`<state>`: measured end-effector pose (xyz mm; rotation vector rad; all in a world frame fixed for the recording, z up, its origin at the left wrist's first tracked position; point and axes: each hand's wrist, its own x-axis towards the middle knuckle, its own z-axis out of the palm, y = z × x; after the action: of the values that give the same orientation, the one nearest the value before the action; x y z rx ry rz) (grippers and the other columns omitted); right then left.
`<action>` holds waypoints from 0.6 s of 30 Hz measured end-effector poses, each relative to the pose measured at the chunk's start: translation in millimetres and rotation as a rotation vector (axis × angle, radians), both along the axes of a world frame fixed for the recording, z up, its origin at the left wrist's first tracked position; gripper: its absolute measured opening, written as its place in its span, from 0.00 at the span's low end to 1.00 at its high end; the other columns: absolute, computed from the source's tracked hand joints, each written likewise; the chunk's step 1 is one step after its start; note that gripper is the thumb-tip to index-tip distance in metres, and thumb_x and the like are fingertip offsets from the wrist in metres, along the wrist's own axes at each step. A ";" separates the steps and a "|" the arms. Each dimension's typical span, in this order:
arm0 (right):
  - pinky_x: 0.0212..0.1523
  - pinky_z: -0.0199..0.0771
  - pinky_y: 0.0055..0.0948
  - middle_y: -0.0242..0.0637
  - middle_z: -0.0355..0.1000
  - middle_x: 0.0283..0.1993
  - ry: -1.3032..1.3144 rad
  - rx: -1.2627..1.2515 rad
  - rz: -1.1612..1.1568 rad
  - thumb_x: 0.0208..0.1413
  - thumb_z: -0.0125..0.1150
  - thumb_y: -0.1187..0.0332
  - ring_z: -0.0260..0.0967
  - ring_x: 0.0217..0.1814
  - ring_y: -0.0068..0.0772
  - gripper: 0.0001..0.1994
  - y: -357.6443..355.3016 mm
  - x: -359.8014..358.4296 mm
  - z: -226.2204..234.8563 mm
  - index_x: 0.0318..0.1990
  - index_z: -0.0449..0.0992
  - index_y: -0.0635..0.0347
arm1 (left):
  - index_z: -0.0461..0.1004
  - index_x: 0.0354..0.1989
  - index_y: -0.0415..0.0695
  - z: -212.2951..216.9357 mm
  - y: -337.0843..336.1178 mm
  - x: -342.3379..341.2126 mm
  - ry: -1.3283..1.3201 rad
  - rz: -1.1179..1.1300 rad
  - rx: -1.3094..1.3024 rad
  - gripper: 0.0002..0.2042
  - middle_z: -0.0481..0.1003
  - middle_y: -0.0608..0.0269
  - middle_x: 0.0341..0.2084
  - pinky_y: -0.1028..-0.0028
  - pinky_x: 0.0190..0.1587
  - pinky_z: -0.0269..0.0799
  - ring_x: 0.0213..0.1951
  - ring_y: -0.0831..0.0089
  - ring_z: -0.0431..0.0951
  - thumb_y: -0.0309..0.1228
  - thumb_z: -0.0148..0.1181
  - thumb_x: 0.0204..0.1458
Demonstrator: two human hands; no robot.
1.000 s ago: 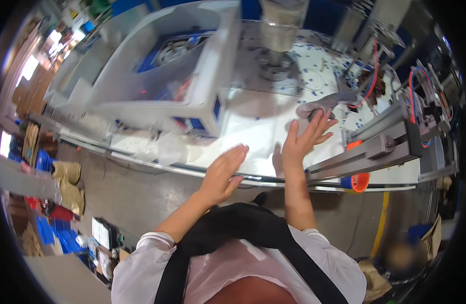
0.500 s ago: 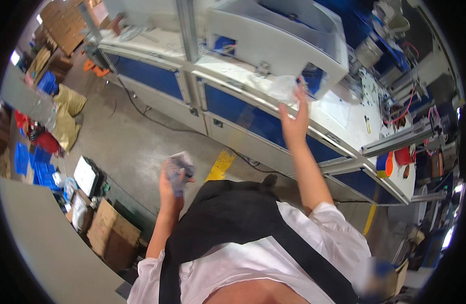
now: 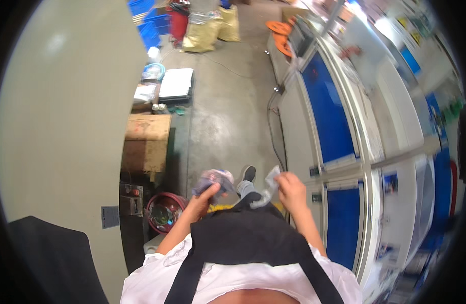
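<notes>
My left hand [image 3: 201,202] is closed round a crumpled grey-purple cloth [image 3: 212,178], held in front of my black apron. To its right, my right hand [image 3: 293,192] pinches a piece of thin clear plastic, seemingly a crumpled plastic bag [image 3: 266,195], which hangs down toward the apron. The two hands are apart. Below them my shoe [image 3: 249,173] shows on the floor.
White cabinets with blue panels [image 3: 329,101] line my right side, and a cable [image 3: 271,124] runs along their base. A tall beige panel [image 3: 65,126], a cardboard box [image 3: 147,144] and a dark red bucket [image 3: 151,212] stand left. Yellow sacks [image 3: 200,39] and orange reels [image 3: 279,38] lie ahead.
My view has turned left, away from the workbench toward the aisle. My right hand has come back from the bench and now holds the clear plastic; the cloth stays in my left.
</notes>
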<state>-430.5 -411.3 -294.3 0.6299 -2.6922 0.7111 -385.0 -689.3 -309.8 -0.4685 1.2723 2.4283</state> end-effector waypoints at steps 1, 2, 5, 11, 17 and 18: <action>0.34 0.72 0.34 0.35 0.70 0.35 -0.028 0.010 0.045 0.39 0.57 0.79 0.70 0.37 0.39 0.13 -12.3 -23.3 -6.1 0.35 0.74 0.55 | 0.66 0.55 0.44 -14.8 -6.8 -16.0 0.047 -0.045 0.032 0.24 0.73 0.61 0.44 0.68 0.51 0.69 0.44 0.70 0.74 0.47 0.55 0.56; 0.34 0.72 0.35 0.36 0.69 0.35 -0.091 -0.026 0.065 0.40 0.56 0.79 0.70 0.37 0.40 0.13 -18.6 -45.6 -13.1 0.36 0.74 0.56 | 0.65 0.57 0.43 -15.1 -3.3 -35.9 -0.026 -0.057 0.239 0.26 0.73 0.61 0.45 0.69 0.50 0.69 0.45 0.69 0.74 0.50 0.52 0.57; 0.33 0.70 0.31 0.41 0.69 0.37 -0.380 -0.268 0.070 0.41 0.52 0.81 0.70 0.35 0.39 0.15 -46.8 -119.8 -28.9 0.39 0.75 0.60 | 0.62 0.61 0.43 -47.0 -16.0 -101.6 0.013 -0.301 0.441 0.31 0.73 0.57 0.47 0.70 0.51 0.69 0.49 0.68 0.74 0.56 0.42 0.59; 0.57 0.59 0.27 0.35 0.67 0.49 -0.827 -0.997 0.289 0.45 0.48 0.78 0.62 0.55 0.29 0.19 -105.1 -311.8 -59.9 0.47 0.73 0.63 | 0.70 0.54 0.38 -18.1 -19.8 -274.6 -0.164 -0.176 -0.067 0.19 0.75 0.63 0.44 0.74 0.45 0.70 0.43 0.77 0.74 0.39 0.51 0.61; 0.63 0.54 0.34 0.44 0.58 0.62 -0.839 -0.849 0.702 0.52 0.51 0.71 0.55 0.65 0.41 0.22 -170.7 -480.9 -9.8 0.56 0.70 0.61 | 0.71 0.48 0.36 -0.2 -63.7 -414.3 -0.091 0.198 0.155 0.18 0.77 0.56 0.39 0.70 0.42 0.75 0.38 0.69 0.79 0.39 0.50 0.60; 0.64 0.53 0.35 0.45 0.56 0.64 -0.807 -0.850 0.755 0.53 0.54 0.69 0.53 0.66 0.44 0.22 -181.8 -503.6 -11.1 0.58 0.69 0.59 | 0.70 0.48 0.35 -8.5 -71.5 -434.2 -0.084 0.255 0.251 0.19 0.77 0.56 0.39 0.68 0.42 0.76 0.38 0.68 0.79 0.40 0.49 0.60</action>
<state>-934.1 -593.2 -305.3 1.2838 -2.2223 2.5548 -819.2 -760.8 -318.3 -0.6869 0.9028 2.6986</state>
